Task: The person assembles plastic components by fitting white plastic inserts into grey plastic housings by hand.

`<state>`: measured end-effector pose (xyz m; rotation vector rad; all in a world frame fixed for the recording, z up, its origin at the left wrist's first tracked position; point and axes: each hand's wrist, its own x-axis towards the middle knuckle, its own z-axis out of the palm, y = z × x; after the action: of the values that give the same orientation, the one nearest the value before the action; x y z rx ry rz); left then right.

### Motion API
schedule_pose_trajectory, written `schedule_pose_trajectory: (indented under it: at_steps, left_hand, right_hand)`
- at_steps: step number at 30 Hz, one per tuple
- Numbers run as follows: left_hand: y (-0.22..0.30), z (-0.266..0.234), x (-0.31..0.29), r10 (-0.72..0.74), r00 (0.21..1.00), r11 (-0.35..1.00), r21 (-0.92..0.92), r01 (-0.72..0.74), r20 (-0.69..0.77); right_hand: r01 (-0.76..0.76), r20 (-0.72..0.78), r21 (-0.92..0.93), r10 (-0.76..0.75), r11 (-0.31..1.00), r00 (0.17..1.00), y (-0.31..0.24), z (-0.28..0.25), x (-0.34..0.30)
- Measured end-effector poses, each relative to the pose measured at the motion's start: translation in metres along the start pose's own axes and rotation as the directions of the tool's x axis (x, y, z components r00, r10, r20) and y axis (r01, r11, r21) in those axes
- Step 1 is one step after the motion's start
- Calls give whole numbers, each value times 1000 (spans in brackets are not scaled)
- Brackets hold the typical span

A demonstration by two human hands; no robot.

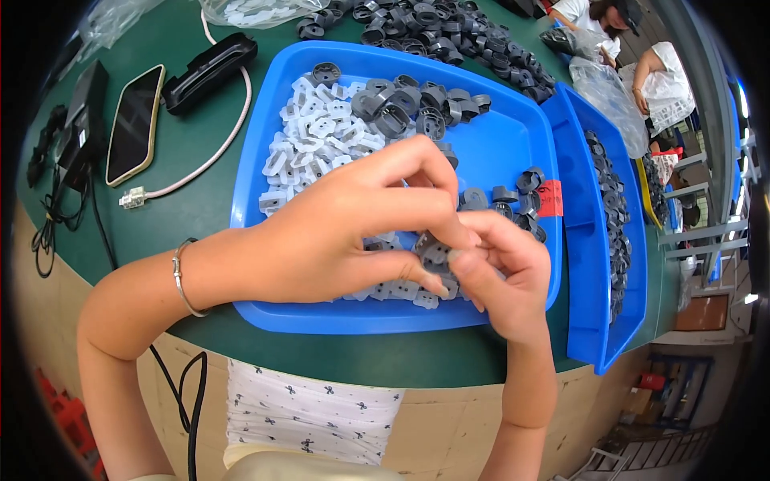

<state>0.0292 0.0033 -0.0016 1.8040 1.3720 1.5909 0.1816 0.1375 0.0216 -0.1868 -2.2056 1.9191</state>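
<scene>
Over a blue tray (pixel 289 319), my left hand (pixel 377 212) and my right hand (pixel 509 268) come together. Between their fingertips is a small dark grey plastic ring part (pixel 434 252), gripped from both sides. Fingers cover much of it, so I cannot tell whether a second piece sits inside. White translucent plastic pieces (pixel 317 128) fill the tray's left side and show under my hands. Dark grey ring parts (pixel 393 116) lie along the tray's far side, and a smaller group (pixel 527 200) lies at its right, by a red label (pixel 549 198).
More dark rings (pixel 449 32) are heaped behind the tray. A blue bin (pixel 583 264) of dark parts stands at the right. Leftward lie a phone (pixel 135 124), a black handset-like device (pixel 210 72), a white cable (pixel 233 136) and a black adapter (pixel 84 120). People sit at far right.
</scene>
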Motion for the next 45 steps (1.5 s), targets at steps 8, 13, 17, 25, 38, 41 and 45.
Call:
schedule_pose_trajectory:
  at_steps: [8, 13, 17, 25, 38, 41, 45]
  left_hand:
    - [-1, -3, 2, 53, 997, 994, 98, -47, -56]
    - [2, -2, 0, 74, 997, 969, 237, -76, 17]
    - [6, 2, 4, 15, 1000, 955, 295, -16, 4]
    - [10, 2, 3, -21, 991, 963, 264, 57, -135]
    - [15, 1, 0, -109, 994, 686, 722, 85, -13]
    - [29, -16, 2, -358, 927, 700, 690, 185, 114]
    - [28, -38, 4, -270, 950, 790, 601, 124, 158]
  right_hand:
    - [-26, 7, 74, 25, 997, 1000, 0, -11, 3]
    - [-138, 12, 194, 139, 971, 990, 1, 3, 1]
    - [-231, 0, 278, 241, 932, 971, 6, -14, 3]
    - [537, -552, 778, -55, 325, 832, -2, -114, -7]
    - [42, -276, 593, 153, 804, 949, 7, -55, 10]
    - [-139, -127, 184, 164, 973, 978, -8, -32, 9]
    - [-187, 14, -201, 194, 962, 981, -11, -9, 4]
